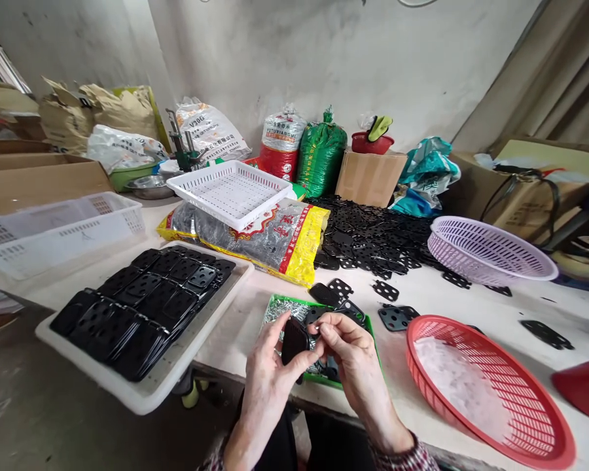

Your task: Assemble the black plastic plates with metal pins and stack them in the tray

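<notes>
Left hand point(269, 373) and right hand point(348, 356) held close — both pinching.

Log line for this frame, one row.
left hand: holds black perforated plate | right hand: fingertips beside it | below: green tray, small metal pieces | nearby: red basket

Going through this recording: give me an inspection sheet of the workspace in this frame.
surface: white-topped workbench, crowded with items.
job's things: black perforated plate in the left hand; green tray of small metal pieces just beyond the hands.
clutter: white tray of stacked black plates; heap of loose black plates; red basket; lilac basket; white basket on a yellow sack.
hands: left hand pinches the plate; right hand is against it, with its grip unclear.
cables: black cord or strap looped over a carton.
surroundings: stained wall, paper sacks, green bench-mounted press.
</notes>
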A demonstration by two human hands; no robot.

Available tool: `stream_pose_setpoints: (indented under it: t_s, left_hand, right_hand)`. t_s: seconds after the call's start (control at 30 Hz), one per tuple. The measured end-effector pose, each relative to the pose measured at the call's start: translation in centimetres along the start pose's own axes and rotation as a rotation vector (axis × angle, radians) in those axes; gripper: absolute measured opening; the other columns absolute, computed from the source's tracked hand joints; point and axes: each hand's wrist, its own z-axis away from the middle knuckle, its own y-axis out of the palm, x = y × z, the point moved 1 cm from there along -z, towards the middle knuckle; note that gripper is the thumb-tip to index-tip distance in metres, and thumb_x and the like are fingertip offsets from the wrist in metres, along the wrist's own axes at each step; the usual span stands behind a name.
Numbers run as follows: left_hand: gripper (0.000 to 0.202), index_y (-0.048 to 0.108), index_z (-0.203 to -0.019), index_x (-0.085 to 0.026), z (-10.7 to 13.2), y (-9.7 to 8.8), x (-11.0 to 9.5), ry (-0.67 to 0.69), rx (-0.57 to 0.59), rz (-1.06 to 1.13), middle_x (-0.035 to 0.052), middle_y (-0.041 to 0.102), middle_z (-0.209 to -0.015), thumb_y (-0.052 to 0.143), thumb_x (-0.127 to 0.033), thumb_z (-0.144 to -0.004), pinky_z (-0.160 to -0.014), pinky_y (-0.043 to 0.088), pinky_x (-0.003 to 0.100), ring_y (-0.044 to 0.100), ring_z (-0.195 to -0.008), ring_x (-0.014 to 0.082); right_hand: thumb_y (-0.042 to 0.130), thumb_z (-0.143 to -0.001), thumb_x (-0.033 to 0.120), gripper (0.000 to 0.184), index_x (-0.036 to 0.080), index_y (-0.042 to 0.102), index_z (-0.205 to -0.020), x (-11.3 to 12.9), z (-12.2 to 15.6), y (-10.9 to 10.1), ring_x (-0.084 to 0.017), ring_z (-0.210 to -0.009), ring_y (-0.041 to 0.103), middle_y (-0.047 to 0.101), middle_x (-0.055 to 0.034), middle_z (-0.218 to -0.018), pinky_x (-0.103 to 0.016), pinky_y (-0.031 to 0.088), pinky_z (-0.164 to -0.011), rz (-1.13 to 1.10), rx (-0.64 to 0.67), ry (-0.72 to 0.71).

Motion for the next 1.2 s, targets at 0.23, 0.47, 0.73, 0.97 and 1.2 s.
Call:
stream_pose_setpoints:
  t_s: [0.23,0.47,0.73,0.97,1.2]
  left_hand:
    - [0.057,0.073,-0.113,-0.029,0.2,0.7,-0.2,0.010,0.025,-0.006,0.0071,0.074,-0.113,0.089,-0.019,-0.059,-0.080,0.056,0.038,0.064,-0.112,0.0346]
    - [0.057,0.068,-0.119,-0.032,0.6,1.8,-0.5,0.126,-0.020,-0.274,0.0075,0.069,-0.125,0.087,-0.036,-0.065,-0.096,0.049,0.047,0.057,-0.122,0.0370]
    - [0.056,0.062,-0.126,-0.028,0.7,1.9,0.9,0.314,-0.063,-0.512,0.0097,0.069,-0.127,0.082,-0.033,-0.074,-0.099,0.048,0.047,0.064,-0.114,0.0326]
    - [0.062,0.050,-0.133,-0.025,0.6,1.9,2.3,0.499,-0.069,-0.751,0.0106,0.067,-0.125,0.078,-0.018,-0.078,-0.094,0.054,0.047,0.065,-0.113,0.0290]
    - [0.065,0.045,-0.138,-0.024,0.8,2.1,2.3,0.613,-0.107,-0.881,0.0132,0.064,-0.126,0.075,-0.018,-0.081,-0.094,0.056,0.048,0.063,-0.117,0.0309]
  right_hand:
    - [0.082,-0.071,0.036,0.019,0.019,0.077,-0.077,-0.8,0.3,-0.7,-0.014,-0.063,0.057,0.069,-0.0013,-0.069,-0.025,0.048,-0.061,0.082,-0.096,-0.084]
    - [0.076,-0.075,0.034,0.014,0.019,0.075,-0.073,-1.6,1.0,-0.3,-0.018,-0.071,0.063,0.072,-0.0032,-0.074,-0.029,0.052,-0.068,0.212,-0.270,-0.258]
    - [0.077,-0.075,0.030,0.011,0.020,0.076,-0.073,-2.6,1.0,-0.4,-0.017,-0.071,0.063,0.072,-0.0033,-0.075,-0.028,0.052,-0.067,0.149,-0.346,-0.303]
    - [0.080,-0.072,0.031,0.011,0.020,0.077,-0.072,-3.1,0.9,-0.3,-0.016,-0.070,0.063,0.072,-0.0024,-0.074,-0.026,0.051,-0.068,0.072,-0.377,-0.294]
    - [0.081,-0.072,0.026,0.006,0.021,0.077,-0.071,-3.2,1.0,0.0,-0.016,-0.073,0.064,0.072,-0.0014,-0.075,-0.026,0.052,-0.072,0.078,-0.402,-0.347]
